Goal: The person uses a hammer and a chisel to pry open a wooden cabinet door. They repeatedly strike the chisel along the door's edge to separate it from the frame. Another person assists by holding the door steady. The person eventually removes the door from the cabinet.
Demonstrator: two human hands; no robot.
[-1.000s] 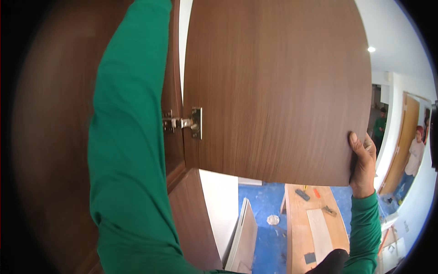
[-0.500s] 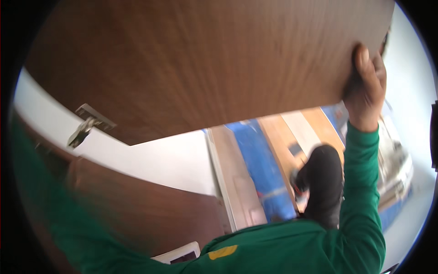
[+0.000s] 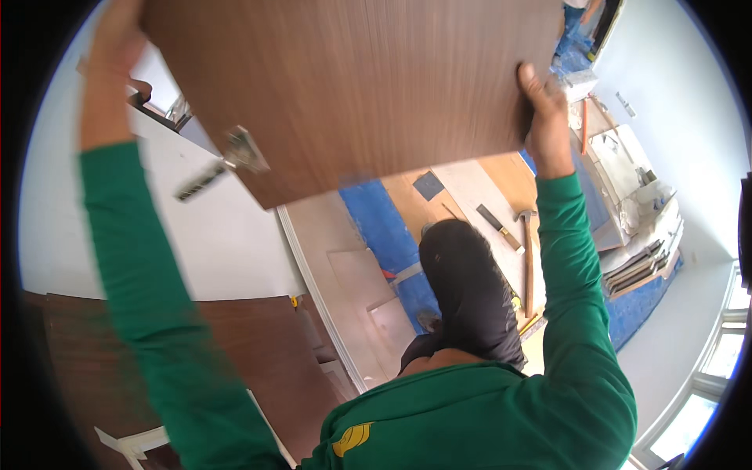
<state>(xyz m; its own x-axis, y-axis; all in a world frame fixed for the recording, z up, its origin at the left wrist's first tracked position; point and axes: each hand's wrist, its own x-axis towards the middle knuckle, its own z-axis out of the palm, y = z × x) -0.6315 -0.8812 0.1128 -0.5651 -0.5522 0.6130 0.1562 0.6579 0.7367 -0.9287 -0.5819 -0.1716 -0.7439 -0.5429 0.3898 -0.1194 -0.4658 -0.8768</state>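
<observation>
A brown wood-grain cabinet door point(image 3: 352, 86) is held up in front of me, tilted. From its lower left corner a metal hinge point(image 3: 244, 150) sticks out, its arm pointing down and left. My right hand point(image 3: 551, 117) grips the door's right edge, thumb on the near face and fingers hidden behind. At the upper left edge my left hand point(image 3: 117, 39) is raised against the door; it is blurred and partly cut off by the frame, and its fingers are mostly hidden behind the edge.
Below lie a hammer point(image 3: 528, 262) and a knife-like tool point(image 3: 500, 228) on boards, beside blue sheeting point(image 3: 376, 223). A cluttered bench point(image 3: 619, 180) stands at right, with windows point(image 3: 705, 384) beyond. A brown panel point(image 3: 258, 345) lies lower left. Another person point(image 3: 576, 27) stands far back.
The door now appears smaller and shifted left, with its hinge higher. My right hand has moved left with it. My left hand has come into view at the door's left edge.
</observation>
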